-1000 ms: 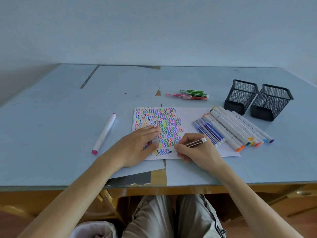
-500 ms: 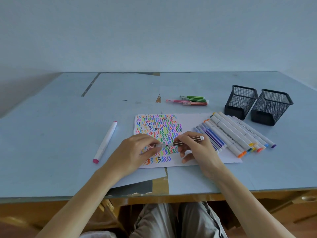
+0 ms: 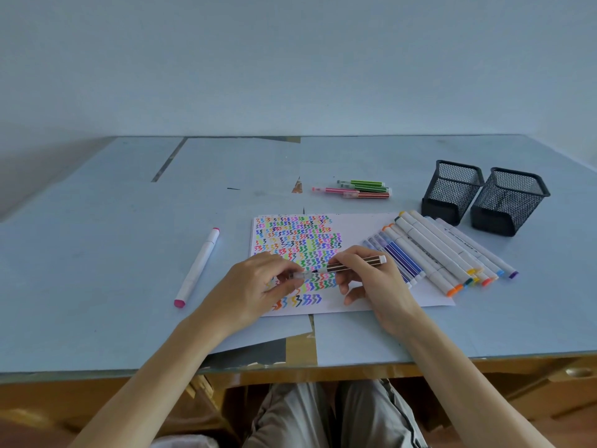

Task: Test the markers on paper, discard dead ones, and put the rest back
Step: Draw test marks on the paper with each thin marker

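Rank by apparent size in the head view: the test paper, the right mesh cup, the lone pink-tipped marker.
1. test paper
2. right mesh cup
3. pink-tipped marker, longer than the cup but much slimmer; it lies nearer the camera, so that pair is unsure.

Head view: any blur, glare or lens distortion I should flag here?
Head view: even, soft light, no glare; the table edge bows from wide-angle distortion; the left hand and right hand on the brown marker are slightly soft; squiggles on the paper stay readable.
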